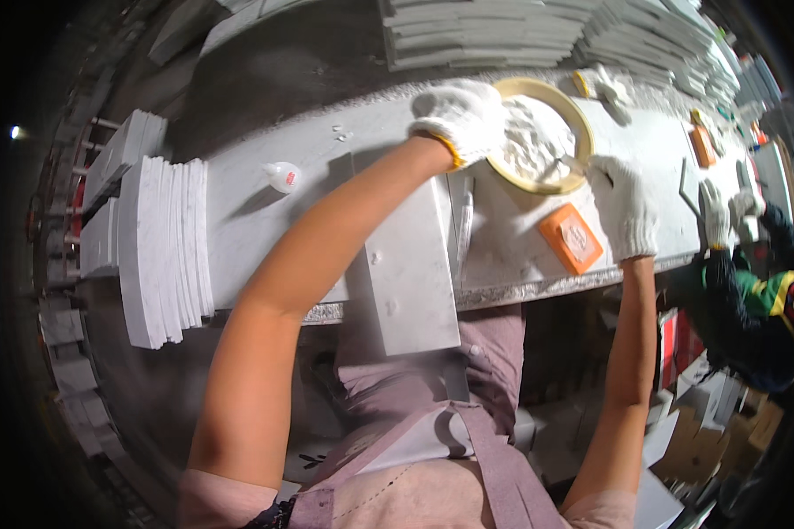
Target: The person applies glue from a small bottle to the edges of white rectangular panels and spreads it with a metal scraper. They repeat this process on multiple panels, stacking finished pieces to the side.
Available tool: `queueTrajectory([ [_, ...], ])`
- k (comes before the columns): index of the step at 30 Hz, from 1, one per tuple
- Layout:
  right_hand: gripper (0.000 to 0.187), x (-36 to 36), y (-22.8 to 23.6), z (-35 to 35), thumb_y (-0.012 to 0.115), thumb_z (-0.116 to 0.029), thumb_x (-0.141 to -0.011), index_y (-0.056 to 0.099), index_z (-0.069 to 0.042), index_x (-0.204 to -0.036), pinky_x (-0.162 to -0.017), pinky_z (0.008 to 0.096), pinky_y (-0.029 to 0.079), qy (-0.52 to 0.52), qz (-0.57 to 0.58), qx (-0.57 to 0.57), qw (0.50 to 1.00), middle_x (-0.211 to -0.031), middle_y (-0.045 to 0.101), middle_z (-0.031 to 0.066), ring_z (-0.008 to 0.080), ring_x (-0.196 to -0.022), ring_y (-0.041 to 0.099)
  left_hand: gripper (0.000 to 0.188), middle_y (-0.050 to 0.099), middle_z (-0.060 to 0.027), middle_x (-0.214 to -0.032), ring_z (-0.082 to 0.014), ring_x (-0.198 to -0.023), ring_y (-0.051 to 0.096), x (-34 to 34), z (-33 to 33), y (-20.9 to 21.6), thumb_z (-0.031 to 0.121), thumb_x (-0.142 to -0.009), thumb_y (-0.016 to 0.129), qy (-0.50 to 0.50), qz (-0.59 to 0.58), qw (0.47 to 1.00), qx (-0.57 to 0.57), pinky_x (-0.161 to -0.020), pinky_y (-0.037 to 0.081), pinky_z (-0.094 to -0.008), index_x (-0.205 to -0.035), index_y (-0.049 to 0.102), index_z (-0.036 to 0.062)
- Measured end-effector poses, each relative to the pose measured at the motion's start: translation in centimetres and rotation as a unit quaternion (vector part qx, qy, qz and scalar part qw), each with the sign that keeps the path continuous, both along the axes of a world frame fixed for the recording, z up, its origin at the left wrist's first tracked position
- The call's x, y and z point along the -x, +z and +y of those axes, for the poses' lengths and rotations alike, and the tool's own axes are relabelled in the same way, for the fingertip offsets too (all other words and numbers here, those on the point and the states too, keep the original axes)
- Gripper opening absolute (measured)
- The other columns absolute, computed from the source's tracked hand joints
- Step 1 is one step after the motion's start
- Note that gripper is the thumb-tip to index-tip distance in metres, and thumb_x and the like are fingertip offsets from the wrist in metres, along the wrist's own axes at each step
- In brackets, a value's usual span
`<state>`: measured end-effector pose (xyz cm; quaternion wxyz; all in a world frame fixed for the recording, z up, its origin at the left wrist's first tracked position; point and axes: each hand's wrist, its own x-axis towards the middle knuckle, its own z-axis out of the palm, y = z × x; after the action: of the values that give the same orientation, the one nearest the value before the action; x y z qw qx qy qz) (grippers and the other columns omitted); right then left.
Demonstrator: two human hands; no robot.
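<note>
My left hand (461, 119), in a white knit glove, grips the left rim of a round yellow bowl (579, 119). White lumpy paste (534, 141) fills the bowl. At its right side, my gloved right hand (625, 203) is closed on a small putty knife (559, 167), whose end dips into the paste; its handle is mostly hidden. Below the bowl lies an orange block (571, 238) with a white smear on top. A pale slab (406, 264) extends over the table's front edge above my lap. Beside it is a thin, pen-like white tool (465, 229).
A small white bottle (282, 177) stands on the table (238, 247). White slabs (159, 256) are stacked at the left; more piles (494, 35) rise behind. A loose glove (604, 85) lies beyond the bowl. At right, a co-worker's gloved hand (715, 216) is over the table.
</note>
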<state>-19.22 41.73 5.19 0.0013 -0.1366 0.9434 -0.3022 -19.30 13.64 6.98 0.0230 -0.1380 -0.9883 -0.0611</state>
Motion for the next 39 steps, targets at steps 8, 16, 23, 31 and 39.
queueTrajectory([
  [8,0.039,-0.9,-0.2,-0.2,0.074,-0.035,-0.1,0.073,-0.015,-0.134,-0.084,0.0422,0.058,0.004,0.177,-0.072,0.982,-0.113,0.073,0.0136,0.0326,-0.095,0.074,0.059,0.064,-0.0176,-0.138,-0.0372,-0.118,0.067,-4.3,-1.7,-1.4,0.049,-0.101,0.064,0.136,0.136,0.979,-0.074,-0.1,0.056,-0.0484,-0.144,0.054,0.01],
  [16,0.036,-13.8,-2.2,0.0,0.068,-0.003,-0.102,0.071,-0.004,-0.138,-0.068,0.0266,0.053,0.021,-0.072,0.2,0.977,-0.098,0.071,0.0047,0.0092,-0.075,0.064,0.069,0.051,-0.014,-0.162,-0.0347,-0.154,0.041,-22.8,-2.3,-4.8,0.049,-0.097,0.06,-0.135,-0.16,0.974,-0.084,-0.132,0.022,-0.052,-0.154,0.056,0.0089],
  [23,0.034,-17.6,-4.8,-3.9,0.065,-0.003,-0.103,0.071,-0.003,-0.137,-0.075,0.0264,0.056,0.077,-0.028,0.126,0.989,-0.102,0.071,0.0085,0.0102,-0.077,0.066,0.069,0.04,-0.0193,-0.168,-0.035,-0.158,0.032,-6.5,-10.8,-5.0,0.054,-0.108,0.043,0.226,0.091,0.96,0.14,-0.13,0.021,-0.0528,-0.159,0.047,0.0079],
  [31,0.036,-17.4,-5.2,-4.1,0.072,-0.009,-0.099,0.073,-0.008,-0.134,-0.093,0.0352,0.058,-0.009,-0.121,0.13,0.984,-0.12,0.076,0.0156,0.0247,-0.102,0.075,0.06,0.047,-0.0112,-0.165,-0.0278,-0.159,0.033,-6.8,-8.9,-6.8,0.048,-0.102,0.054,0.197,0.0,0.977,0.081,-0.131,0.019,-0.0479,-0.152,0.055,0.0145],
  [39,0.038,-17.9,-5.9,-4.1,0.071,-0.017,-0.102,0.071,-0.009,-0.139,-0.095,0.0323,0.057,-0.037,-0.164,0.143,0.975,-0.128,0.075,0.0144,0.02,-0.109,0.075,0.058,0.044,-0.0087,-0.168,-0.0261,-0.157,0.034,-15.8,-4.4,-10.7,0.042,-0.109,0.039,-0.026,0.15,0.978,0.14,-0.13,0.024,-0.0501,-0.162,0.043,0.0169],
])
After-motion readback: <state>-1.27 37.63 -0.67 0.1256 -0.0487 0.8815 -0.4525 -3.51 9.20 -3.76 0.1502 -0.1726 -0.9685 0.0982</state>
